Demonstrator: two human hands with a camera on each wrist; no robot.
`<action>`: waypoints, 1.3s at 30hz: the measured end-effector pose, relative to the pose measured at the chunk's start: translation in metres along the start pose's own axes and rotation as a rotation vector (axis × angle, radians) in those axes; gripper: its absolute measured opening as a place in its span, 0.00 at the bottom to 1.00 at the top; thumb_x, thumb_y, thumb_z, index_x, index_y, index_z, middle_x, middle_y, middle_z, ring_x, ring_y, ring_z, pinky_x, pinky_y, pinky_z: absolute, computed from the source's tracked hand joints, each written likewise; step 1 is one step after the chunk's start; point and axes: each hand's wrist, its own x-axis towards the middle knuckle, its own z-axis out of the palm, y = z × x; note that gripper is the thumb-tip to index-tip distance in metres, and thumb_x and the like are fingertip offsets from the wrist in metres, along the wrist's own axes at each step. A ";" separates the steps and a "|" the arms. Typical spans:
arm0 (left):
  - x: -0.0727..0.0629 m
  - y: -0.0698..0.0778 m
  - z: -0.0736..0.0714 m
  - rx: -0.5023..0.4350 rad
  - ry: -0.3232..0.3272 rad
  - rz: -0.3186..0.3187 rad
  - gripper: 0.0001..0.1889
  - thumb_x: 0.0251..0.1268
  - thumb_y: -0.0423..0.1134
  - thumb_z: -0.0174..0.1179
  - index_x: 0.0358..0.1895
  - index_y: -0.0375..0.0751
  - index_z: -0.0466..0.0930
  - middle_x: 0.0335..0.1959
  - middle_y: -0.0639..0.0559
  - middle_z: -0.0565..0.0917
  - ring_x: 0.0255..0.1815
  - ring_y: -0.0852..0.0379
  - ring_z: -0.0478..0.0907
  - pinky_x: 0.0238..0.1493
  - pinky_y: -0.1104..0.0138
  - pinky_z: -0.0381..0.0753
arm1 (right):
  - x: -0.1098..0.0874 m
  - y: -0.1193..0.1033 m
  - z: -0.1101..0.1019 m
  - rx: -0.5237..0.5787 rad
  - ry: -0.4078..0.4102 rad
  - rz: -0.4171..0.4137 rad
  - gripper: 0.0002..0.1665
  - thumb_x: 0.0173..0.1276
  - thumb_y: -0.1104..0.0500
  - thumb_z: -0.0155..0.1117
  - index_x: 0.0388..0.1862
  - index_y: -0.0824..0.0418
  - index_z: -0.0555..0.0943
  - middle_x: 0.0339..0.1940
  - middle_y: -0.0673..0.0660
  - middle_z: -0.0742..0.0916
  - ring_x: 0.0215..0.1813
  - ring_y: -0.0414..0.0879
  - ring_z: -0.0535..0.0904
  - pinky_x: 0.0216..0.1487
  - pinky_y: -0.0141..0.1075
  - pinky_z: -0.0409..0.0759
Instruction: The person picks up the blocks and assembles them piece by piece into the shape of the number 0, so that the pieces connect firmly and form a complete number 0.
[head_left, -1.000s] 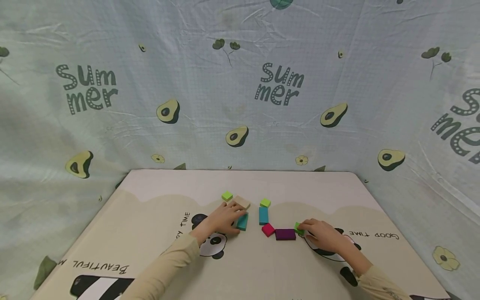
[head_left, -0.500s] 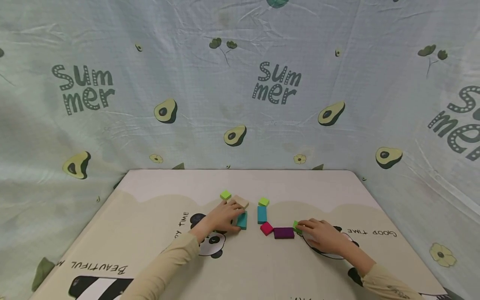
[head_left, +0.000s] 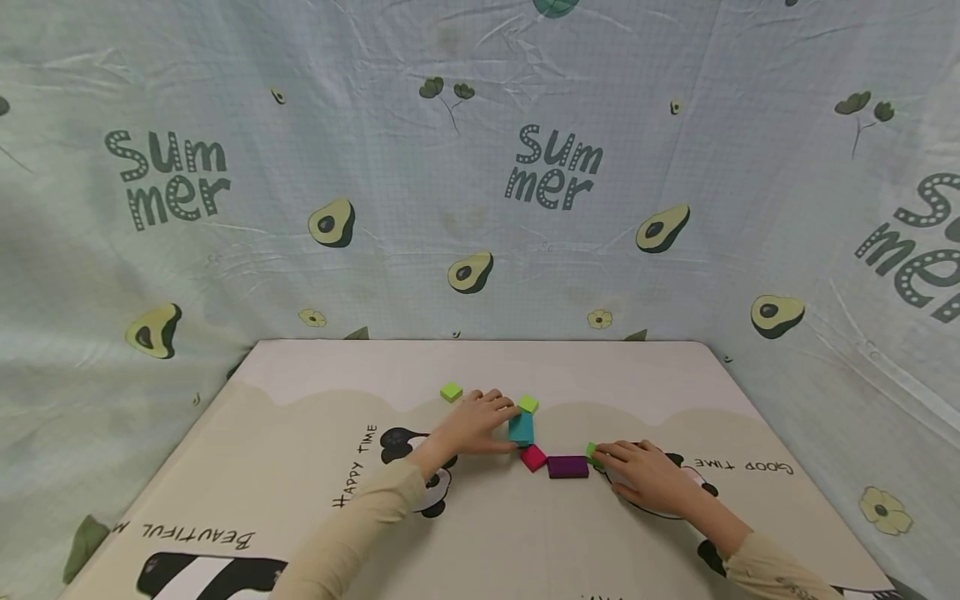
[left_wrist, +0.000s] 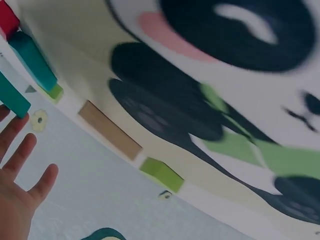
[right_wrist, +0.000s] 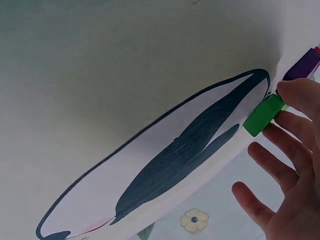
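My left hand (head_left: 480,423) pinches a teal block (left_wrist: 14,96) by its end, with the other fingers spread. In the head view it overlaps a second teal block (left_wrist: 36,62), which stands with a lime cube (head_left: 528,404) at its far end and a red cube (head_left: 534,457) at its near end. A purple block (head_left: 567,467) lies to the right of the red one. Beyond it, my right hand (head_left: 648,475) holds a small green block (right_wrist: 264,115) between thumb and fingertips, the remaining fingers apart.
Another lime cube (head_left: 451,392) stands at the back, left of the row. Close to it lies a tan wooden block (left_wrist: 110,130), hidden behind the left hand in the head view. The table (head_left: 585,550) has printed pandas, and a patterned curtain (head_left: 405,167) hangs behind its far edge.
My left hand has moved right, carrying the teal block from beside the tan block to the other teal block. My right hand stays at the green block.
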 end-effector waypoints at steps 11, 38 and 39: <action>0.037 0.022 0.010 0.064 -0.006 -0.024 0.26 0.57 0.59 0.53 0.55 0.50 0.71 0.49 0.56 0.77 0.50 0.58 0.69 0.47 0.61 0.69 | 0.003 -0.007 -0.003 0.015 -0.035 0.055 0.28 0.57 0.52 0.62 0.58 0.56 0.73 0.56 0.53 0.77 0.54 0.49 0.75 0.47 0.48 0.72; 0.094 0.061 0.037 0.106 -0.197 -0.258 0.28 0.50 0.63 0.56 0.55 0.58 0.71 0.52 0.60 0.77 0.50 0.60 0.69 0.49 0.60 0.69 | 0.005 -0.011 -0.007 -0.005 -0.020 0.086 0.26 0.56 0.52 0.62 0.55 0.56 0.75 0.53 0.54 0.79 0.52 0.50 0.75 0.47 0.49 0.72; 0.094 0.062 0.037 0.102 -0.203 -0.262 0.28 0.50 0.63 0.56 0.55 0.58 0.71 0.52 0.60 0.77 0.50 0.60 0.69 0.50 0.60 0.69 | 0.005 -0.011 -0.007 -0.004 -0.023 0.090 0.26 0.56 0.52 0.62 0.55 0.56 0.75 0.53 0.54 0.79 0.52 0.50 0.75 0.47 0.49 0.72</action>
